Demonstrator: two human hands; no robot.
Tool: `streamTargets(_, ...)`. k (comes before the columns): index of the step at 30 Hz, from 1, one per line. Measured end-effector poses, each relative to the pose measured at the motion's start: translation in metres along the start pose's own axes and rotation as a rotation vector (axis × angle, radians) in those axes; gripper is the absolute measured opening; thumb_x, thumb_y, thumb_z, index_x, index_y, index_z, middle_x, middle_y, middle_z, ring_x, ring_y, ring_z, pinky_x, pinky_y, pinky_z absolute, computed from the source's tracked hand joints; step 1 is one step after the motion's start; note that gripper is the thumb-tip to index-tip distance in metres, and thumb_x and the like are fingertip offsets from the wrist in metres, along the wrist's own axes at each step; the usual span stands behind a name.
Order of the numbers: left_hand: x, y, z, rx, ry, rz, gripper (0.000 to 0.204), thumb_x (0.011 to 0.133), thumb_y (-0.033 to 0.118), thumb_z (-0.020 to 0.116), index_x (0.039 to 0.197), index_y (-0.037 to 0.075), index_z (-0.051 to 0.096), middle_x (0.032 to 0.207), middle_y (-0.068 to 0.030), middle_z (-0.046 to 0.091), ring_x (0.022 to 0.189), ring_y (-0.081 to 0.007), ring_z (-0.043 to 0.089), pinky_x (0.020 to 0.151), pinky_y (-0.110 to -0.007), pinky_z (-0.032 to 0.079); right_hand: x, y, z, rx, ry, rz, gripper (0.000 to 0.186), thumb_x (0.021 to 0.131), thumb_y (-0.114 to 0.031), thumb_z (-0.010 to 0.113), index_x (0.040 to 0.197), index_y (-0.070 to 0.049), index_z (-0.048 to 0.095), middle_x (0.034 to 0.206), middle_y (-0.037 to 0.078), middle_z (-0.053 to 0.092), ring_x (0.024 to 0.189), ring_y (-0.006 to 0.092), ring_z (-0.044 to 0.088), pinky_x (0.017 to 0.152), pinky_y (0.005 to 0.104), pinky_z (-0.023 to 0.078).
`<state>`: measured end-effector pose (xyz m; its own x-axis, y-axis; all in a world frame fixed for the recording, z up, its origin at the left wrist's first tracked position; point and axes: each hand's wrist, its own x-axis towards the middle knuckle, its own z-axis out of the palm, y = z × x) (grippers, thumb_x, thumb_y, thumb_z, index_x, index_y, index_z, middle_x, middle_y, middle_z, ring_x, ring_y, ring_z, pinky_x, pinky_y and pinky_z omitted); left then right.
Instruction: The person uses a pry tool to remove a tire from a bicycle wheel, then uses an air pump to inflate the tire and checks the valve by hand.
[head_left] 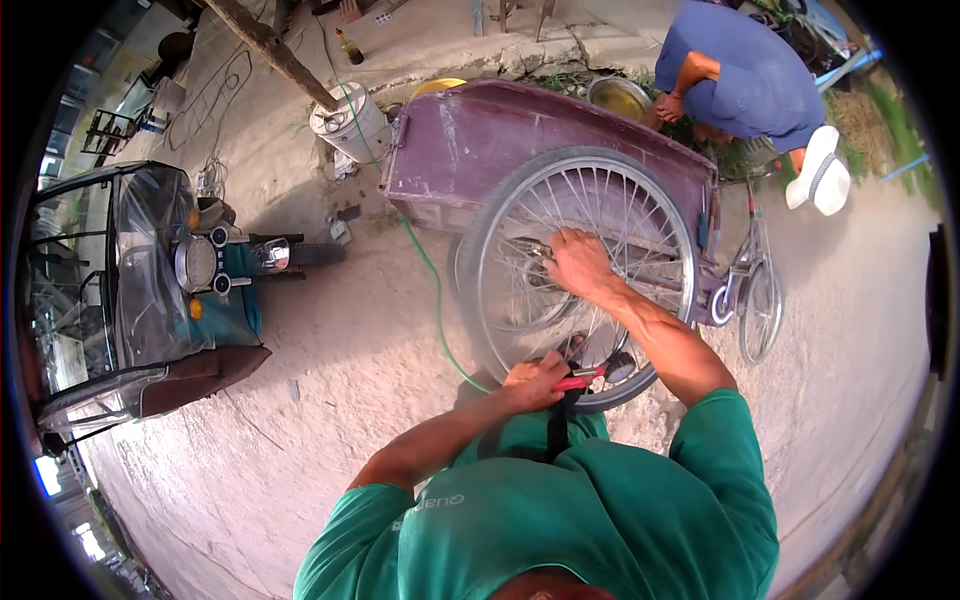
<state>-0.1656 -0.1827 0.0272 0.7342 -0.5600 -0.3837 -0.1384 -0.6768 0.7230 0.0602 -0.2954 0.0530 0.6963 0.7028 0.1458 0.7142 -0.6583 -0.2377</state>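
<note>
A large spoked wheel [583, 165] with a grey tyre stands upright before me, on the near side of a purple cart [440, 150]. Low by its rim, my left hand [538, 382] is closed round a red-handled tyre inflator [580, 381] with a round dark gauge. A green hose [436, 290] runs along the ground and ends from view near that hand. My right hand [582, 264] reaches over the spokes, fingers closed on a small metal fitting [540, 247] near the left part of the wheel. The fitting's exact kind is too small to tell.
At the back right a person in blue [745, 75] bends beside the cart, near a metal basin [620, 98]. The cart's bicycle part [757, 290] stands right. A white bucket [352, 125] is behind, left. A three-wheeler [150, 290] with a clear cover stands at far left.
</note>
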Motion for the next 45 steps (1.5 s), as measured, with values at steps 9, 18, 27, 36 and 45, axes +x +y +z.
streamTargets(9,-0.008,-0.015,0.017,0.113,0.124,0.158,0.027,0.086,0.029,0.071,0.100,0.007,0.065,0.113,-0.0137,0.059,0.092,-0.0360,0.069,0.077,-0.050,0.059,-0.028,-0.022,-0.068,0.356,0.117,0.233,0.024,0.082,-0.018,0.079,0.098,-0.006,0.067,0.090,0.013,0.066,0.085,0.0352,0.066,0.077,0.0466,0.053)
streamTargets(18,-0.099,-0.018,-0.080,-0.295,0.230,0.067,0.032,0.088,0.033,0.074,0.111,0.009,0.071,0.103,-0.0155,0.072,0.096,-0.0380,0.070,0.079,-0.049,0.056,-0.093,-0.034,-0.072,0.823,0.595,0.543,0.017,0.094,-0.004,0.071,0.111,-0.001,0.068,0.096,0.002,0.066,0.085,0.0100,0.059,0.079,0.0270,0.049)
streamTargets(27,-0.210,-0.066,-0.077,-0.298,0.315,-0.256,0.030,0.088,0.028,0.080,0.107,0.007,0.073,0.092,-0.0148,0.072,0.083,-0.0308,0.072,0.076,-0.042,0.056,-0.119,-0.087,-0.016,0.838,0.308,0.689,0.029,0.093,-0.017,0.077,0.117,-0.004,0.068,0.097,0.008,0.071,0.084,0.0164,0.067,0.075,0.0326,0.054)
streamTargets(36,-0.263,-0.108,-0.064,-0.466,0.422,-0.352,0.029,0.084,0.019,0.084,0.105,0.001,0.074,0.084,-0.0059,0.070,0.078,-0.0128,0.063,0.072,-0.032,0.052,-0.137,-0.212,0.060,0.288,-0.052,0.451,0.067,0.079,-0.042,0.082,0.126,0.000,0.057,0.116,0.021,0.061,0.106,0.0398,0.065,0.087,0.0502,0.051)
streamTargets(45,-0.260,-0.099,-0.075,-0.454,0.358,-0.239,0.026,0.082,0.011,0.084,0.105,0.001,0.076,0.089,-0.0058,0.073,0.084,-0.0126,0.066,0.078,-0.030,0.053,-0.145,-0.209,0.083,0.285,-0.197,0.496,0.058,0.081,-0.035,0.080,0.123,-0.004,0.053,0.113,0.014,0.059,0.109,0.0334,0.063,0.090,0.0505,0.046)
